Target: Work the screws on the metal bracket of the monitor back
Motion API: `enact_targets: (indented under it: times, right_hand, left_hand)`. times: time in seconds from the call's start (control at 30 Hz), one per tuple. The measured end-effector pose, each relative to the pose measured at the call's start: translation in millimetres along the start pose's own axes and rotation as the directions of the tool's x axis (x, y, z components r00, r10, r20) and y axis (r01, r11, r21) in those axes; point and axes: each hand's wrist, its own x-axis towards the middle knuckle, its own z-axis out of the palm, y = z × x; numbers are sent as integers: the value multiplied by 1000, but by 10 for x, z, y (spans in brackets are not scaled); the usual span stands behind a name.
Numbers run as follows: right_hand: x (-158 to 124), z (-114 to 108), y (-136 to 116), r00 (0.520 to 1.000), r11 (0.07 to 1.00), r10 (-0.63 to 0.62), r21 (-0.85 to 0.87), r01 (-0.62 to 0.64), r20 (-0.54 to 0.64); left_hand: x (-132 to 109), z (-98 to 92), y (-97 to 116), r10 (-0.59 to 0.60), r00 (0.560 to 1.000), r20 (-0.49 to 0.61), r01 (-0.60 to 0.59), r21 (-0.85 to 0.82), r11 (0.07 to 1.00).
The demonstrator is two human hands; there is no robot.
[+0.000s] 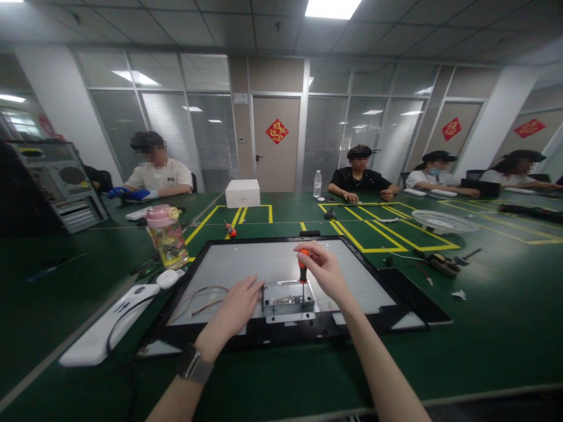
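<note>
A flat grey display panel point(264, 258) with a black frame lies on the green table in front of me. Near its front edge sits a silver metal bracket point(288, 317). My right hand point(323, 266) grips an orange and black screwdriver point(303, 274), held upright with its tip down at the bracket's right side. Against the bracket's left end rests my left hand point(240, 302), its fingers stretched forward and holding nothing. Thin wires point(204, 296) run over the panel left of that hand. The exact contact of the screwdriver tip is too small to tell.
On the left are a white power bank point(109, 322) with a black cable, a pink-lidded bottle point(167, 237) and a computer case point(57, 181). A white box point(242, 193) stands beyond the panel. A dark flat slab point(416, 296) and a tool point(440, 262) lie right. Other people sit opposite.
</note>
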Motion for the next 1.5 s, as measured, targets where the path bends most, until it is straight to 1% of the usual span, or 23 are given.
enact_targets:
  times: [0.13,0.23,0.3,0.37,0.43,0.47,0.53,0.57,0.67,0.73,0.8,0.87,0.93,1.03,1.1,1.2,1.3,1.37,1.5]
  right_hand:
    - [-11,-84,82,992,972,71,218,-91,100]
    - [-6,-127,153,991,950,104,286,-125,88]
    - [-4,-134,190,993,960,115,252,-120,32]
    - [-8,-126,207,993,987,88,138,-77,-75]
    - [-23,-113,203,983,999,-4,-34,-2,-186]
    - [-33,-106,195,974,992,-64,-117,39,-219]
    - [-55,-94,174,960,967,-163,-231,109,-227]
    - [-66,-88,165,959,959,-190,-250,135,-210]
    - [-91,-64,158,975,972,-182,-176,157,-131]
    - [-101,-43,161,980,979,-166,-137,150,-109]
    - [-108,-22,158,972,970,-188,-184,161,-144]
    - [-115,-9,148,952,948,-235,-262,180,-196]
    - [-121,-6,139,940,934,-265,-301,194,-215]
    - [-125,-9,152,956,950,-238,-248,192,-171]
    - [-122,-7,169,970,965,-196,-201,166,-142]
    - [-113,4,173,969,966,-181,-218,142,-168]
    - [-113,5,149,949,941,-234,-293,167,-210]
    - [-121,-1,142,945,934,-248,-312,176,-211]
    - [-134,-6,175,971,966,-171,-222,131,-169]
  left_hand:
    - [12,66,-41,16,999,-40,-17,-31,999]
    - [8,71,-36,1,999,-45,-3,-37,999]
    - [3,56,-23,-3,999,-41,2,-42,999]
    - [-1,42,-13,-10,1000,-29,9,-43,999]
    - [-2,36,-10,-14,1000,-9,14,-41,999]
    - [-1,37,-10,-16,1000,-4,16,-42,999]
    - [-1,38,-12,-18,1000,-8,18,-51,999]
    - [-1,36,-11,-20,1000,-12,19,-57,998]
    - [-5,13,1,-27,1000,-3,27,-59,998]
    - [-8,-9,13,-30,999,21,31,-51,998]
    - [-10,-23,22,-29,999,23,30,-46,999]
    - [-10,-23,21,-23,1000,18,23,-40,999]
    - [-10,-13,13,-14,1000,-1,14,-41,999]
    - [-13,2,1,2,999,-38,-4,-45,999]
    - [-15,6,-2,12,999,-35,-13,-42,999]
    - [-13,17,-6,8,1000,-19,-9,-28,1000]
    - [-5,37,-18,2,1000,-23,-2,-36,999]
    - [-2,41,-26,7,1000,-16,-8,-51,999]
    - [-8,18,-20,1,1000,-5,-1,-65,998]
